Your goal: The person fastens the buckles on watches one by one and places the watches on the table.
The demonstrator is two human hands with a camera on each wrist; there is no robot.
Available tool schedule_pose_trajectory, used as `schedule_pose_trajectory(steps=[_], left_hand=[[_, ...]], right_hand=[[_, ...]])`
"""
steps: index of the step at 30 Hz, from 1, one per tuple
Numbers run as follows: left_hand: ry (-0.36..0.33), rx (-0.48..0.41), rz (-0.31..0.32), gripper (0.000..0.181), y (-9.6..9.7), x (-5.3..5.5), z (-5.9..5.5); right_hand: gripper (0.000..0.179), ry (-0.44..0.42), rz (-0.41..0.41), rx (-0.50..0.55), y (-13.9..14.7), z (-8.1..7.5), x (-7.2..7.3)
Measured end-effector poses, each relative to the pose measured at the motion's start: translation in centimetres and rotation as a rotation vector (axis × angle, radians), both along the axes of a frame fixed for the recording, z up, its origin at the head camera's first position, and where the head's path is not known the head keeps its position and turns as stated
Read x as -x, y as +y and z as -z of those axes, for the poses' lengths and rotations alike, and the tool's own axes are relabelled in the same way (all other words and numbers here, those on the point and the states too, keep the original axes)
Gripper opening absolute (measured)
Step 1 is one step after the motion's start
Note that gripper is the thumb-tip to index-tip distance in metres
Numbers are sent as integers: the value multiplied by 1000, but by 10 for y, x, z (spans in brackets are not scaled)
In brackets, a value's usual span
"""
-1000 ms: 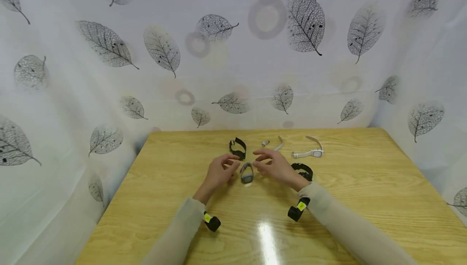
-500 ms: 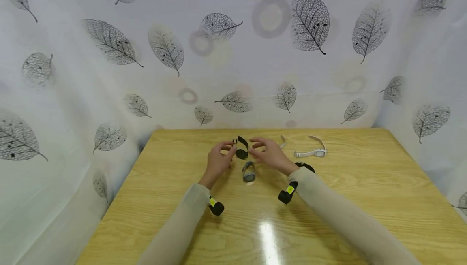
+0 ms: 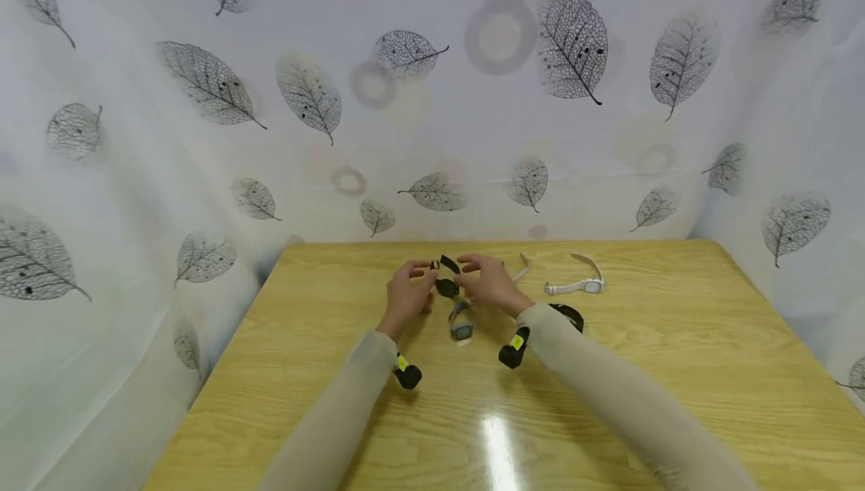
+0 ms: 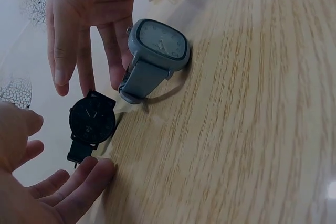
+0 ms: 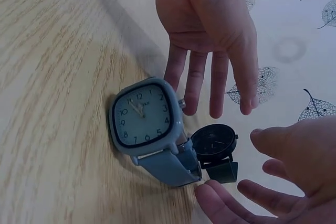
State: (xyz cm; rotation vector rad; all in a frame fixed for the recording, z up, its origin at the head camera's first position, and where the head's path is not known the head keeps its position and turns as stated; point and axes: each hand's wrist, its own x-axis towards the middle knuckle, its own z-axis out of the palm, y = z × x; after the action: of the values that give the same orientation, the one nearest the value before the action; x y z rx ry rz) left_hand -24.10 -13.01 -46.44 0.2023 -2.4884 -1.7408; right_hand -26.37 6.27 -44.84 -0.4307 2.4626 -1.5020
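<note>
Head view: left hand point(image 3: 408, 293) and right hand point(image 3: 492, 284), fingers parted and empty, flank the black watch point(image 3: 447, 287), best pinched by its strap point(image 3: 450, 264), clear of the grey watch point(image 3: 462, 332).

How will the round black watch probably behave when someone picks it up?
The round black watch will probably flex at its strap, whose ends curve apart. Its slim build suggests little weight. Its smooth-looking dial might feel slippery.

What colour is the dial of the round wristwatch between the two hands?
The round wristwatch dial is black, clearest in the left wrist view.
</note>
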Motion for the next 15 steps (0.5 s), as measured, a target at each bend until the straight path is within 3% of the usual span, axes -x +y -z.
schedule_pose_trajectory(steps=[6, 15], left_hand=[[-52, -99, -16, 34, 0, 5, 4], [-47, -107, 7, 31, 2, 12, 9]], right_hand=[[48, -17, -3, 7, -7, 7, 7], [44, -26, 9, 7, -9, 11, 13]])
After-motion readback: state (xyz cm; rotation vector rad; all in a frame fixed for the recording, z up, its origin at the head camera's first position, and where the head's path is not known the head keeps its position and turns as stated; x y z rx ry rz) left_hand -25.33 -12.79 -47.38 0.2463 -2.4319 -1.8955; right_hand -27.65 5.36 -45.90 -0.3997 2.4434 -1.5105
